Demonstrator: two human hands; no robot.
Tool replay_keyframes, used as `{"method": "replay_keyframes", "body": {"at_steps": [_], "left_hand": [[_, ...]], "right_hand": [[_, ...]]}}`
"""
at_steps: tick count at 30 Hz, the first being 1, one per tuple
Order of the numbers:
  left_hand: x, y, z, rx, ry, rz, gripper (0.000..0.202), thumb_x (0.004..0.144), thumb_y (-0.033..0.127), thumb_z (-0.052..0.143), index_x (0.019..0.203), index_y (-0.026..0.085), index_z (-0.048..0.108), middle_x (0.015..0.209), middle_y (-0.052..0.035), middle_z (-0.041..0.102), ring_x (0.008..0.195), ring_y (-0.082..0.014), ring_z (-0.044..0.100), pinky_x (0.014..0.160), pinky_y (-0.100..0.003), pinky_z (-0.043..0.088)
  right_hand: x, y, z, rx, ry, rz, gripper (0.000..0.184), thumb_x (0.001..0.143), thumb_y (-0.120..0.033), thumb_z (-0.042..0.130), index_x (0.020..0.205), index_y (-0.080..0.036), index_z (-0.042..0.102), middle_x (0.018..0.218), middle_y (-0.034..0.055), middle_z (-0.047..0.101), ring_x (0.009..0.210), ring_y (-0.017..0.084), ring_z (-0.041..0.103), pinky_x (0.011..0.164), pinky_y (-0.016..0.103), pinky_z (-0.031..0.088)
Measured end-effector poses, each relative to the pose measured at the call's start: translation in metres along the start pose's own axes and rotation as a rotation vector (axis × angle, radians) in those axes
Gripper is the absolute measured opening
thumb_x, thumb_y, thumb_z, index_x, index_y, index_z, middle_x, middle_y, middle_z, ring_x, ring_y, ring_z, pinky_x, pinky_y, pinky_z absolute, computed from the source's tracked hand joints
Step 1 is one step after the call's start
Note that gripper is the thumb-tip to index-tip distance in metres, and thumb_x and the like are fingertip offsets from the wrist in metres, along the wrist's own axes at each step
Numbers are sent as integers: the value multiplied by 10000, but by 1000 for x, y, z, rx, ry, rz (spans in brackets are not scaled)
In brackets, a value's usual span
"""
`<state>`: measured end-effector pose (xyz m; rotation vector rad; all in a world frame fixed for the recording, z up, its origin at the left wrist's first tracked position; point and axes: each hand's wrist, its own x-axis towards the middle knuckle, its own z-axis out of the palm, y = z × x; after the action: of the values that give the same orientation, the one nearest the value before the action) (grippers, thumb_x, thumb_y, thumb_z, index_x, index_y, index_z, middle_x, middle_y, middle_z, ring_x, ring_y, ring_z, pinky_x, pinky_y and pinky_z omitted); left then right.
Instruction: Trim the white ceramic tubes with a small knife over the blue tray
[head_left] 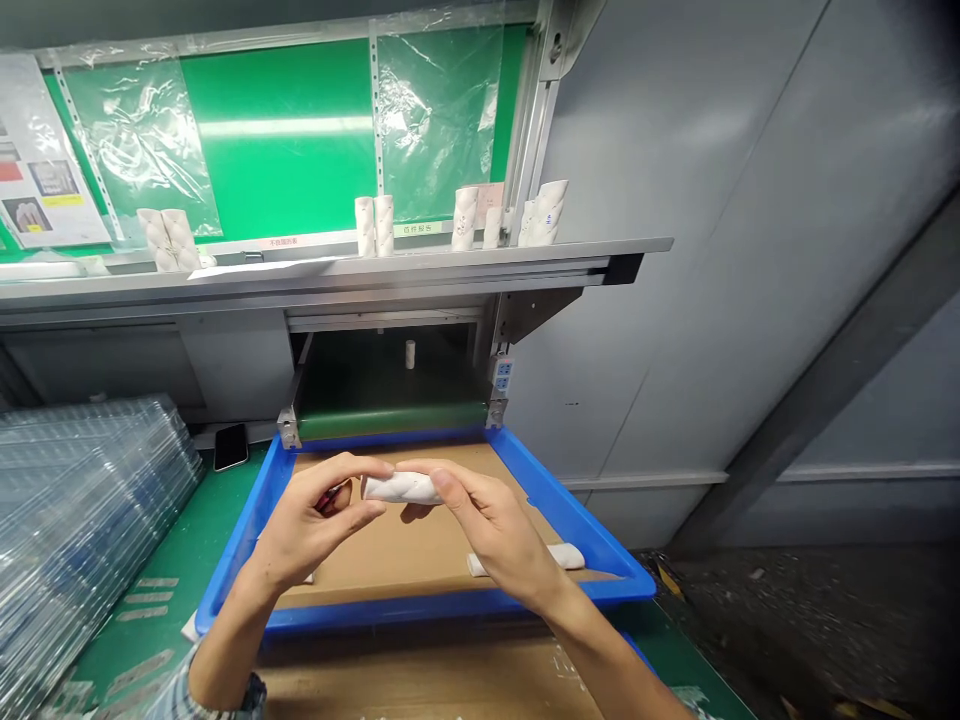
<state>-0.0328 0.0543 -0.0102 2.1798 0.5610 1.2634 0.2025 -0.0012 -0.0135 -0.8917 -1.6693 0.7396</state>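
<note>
White tube (403,487) held sideways over the blue tray (581,525)
The right hand (491,528) pinches one end, thumb in front; the left hand (306,522) curves round the other end, but I cannot tell if it squeezes

Holding a white quilted tube (403,488) roughly level above a blue tray (405,610) lined with brown cardboard (390,560). Taking its left end between thumb and forefinger of the left hand (311,515), its right end in the right hand (491,525). Looking past onto a dark belt (352,375), and leftward over stacked clear plastic trays (82,500) beside a phone (230,447) on the green worktop (202,510).
</note>
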Motion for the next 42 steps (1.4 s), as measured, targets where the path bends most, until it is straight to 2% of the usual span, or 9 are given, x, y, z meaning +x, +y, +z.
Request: {"method": "replay_keyframes", "body": {"at_steps": [4, 6, 14, 23, 30, 32, 35, 38, 42], "left_hand": [[0, 2, -1, 5, 7, -66, 253, 985, 324, 773, 1215, 220, 788, 739, 45, 527, 586, -104, 350, 552, -241, 300], [1, 3, -2, 12, 4, -118, 281, 978, 325, 769, 1238, 216, 775, 714, 50, 539, 581, -108, 353, 544, -241, 296], [3, 6, -2, 34, -18, -187, 331, 959, 352, 767, 1261, 215, 764, 829, 11, 667, 614, -111, 416, 570, -233, 344], [3, 5, -5, 36, 0, -180, 315, 953, 348, 765, 1237, 211, 769, 811, 18, 645, 622, -111, 416, 578, -232, 343], [1, 5, 12, 93, 0, -202, 289, 979, 425, 744, 1155, 196, 727, 788, 29, 613, 611, -117, 397, 571, -247, 327], [-1, 8, 17, 101, -17, -205, 332, 993, 456, 725, 1202, 206, 666, 819, 24, 626, 636, -130, 434, 598, -255, 351], [-5, 13, 16, 79, -58, -211, 330, 1067, 494, 587, 1249, 224, 534, 874, 11, 631, 713, -162, 514, 675, -280, 404], [-7, 17, 6, 114, -70, -230, 268, 1144, 472, 369, 1106, 237, 492, 883, 2, 611, 750, -176, 542, 709, -303, 414], [-6, 20, 0, 208, -64, -153, 372, 1164, 431, 315, 943, 229, 536, 847, -6, 614, 739, -168, 561, 701, -292, 424]], "right_hand": [[-1, 3, 2, -13, 83, -50, 377, 1093, -495, 609, 1379, -283, 734, 1253, 64, 804, 1109, 245, 771, 998, 381, 630], [-1, 4, 2, 9, 110, -53, 422, 1055, -458, 690, 1442, -290, 687, 1326, 74, 782, 1207, 263, 750, 1077, 417, 612], [-3, 10, 4, 20, 121, -110, 589, 1019, -346, 767, 1563, -352, 543, 1336, 55, 761, 1254, 241, 728, 1138, 432, 590], [-2, 9, 4, -71, 144, -207, 537, 1015, -313, 767, 1524, -315, 596, 1253, 61, 761, 1178, 238, 745, 1115, 427, 621], [1, 9, 4, -472, 148, -423, 370, 1032, -274, 736, 1396, -337, 707, 1237, 70, 777, 1122, 267, 766, 1019, 422, 643], [3, 10, 4, -534, 157, -477, 312, 1040, -302, 729, 1350, -331, 739, 1178, 72, 804, 1064, 278, 785, 993, 445, 646], [5, 11, 4, -457, 136, -464, 319, 1034, -289, 741, 1351, -327, 730, 1202, 52, 819, 1079, 267, 797, 1012, 428, 648], [4, 10, 3, -378, 122, -407, 361, 1023, -220, 747, 1368, -316, 707, 1302, 36, 795, 1170, 246, 781, 1081, 391, 629], [1, 10, 3, -378, 119, -363, 347, 1015, -184, 736, 1343, -290, 698, 1295, 42, 790, 1190, 245, 771, 1096, 390, 624]]}}
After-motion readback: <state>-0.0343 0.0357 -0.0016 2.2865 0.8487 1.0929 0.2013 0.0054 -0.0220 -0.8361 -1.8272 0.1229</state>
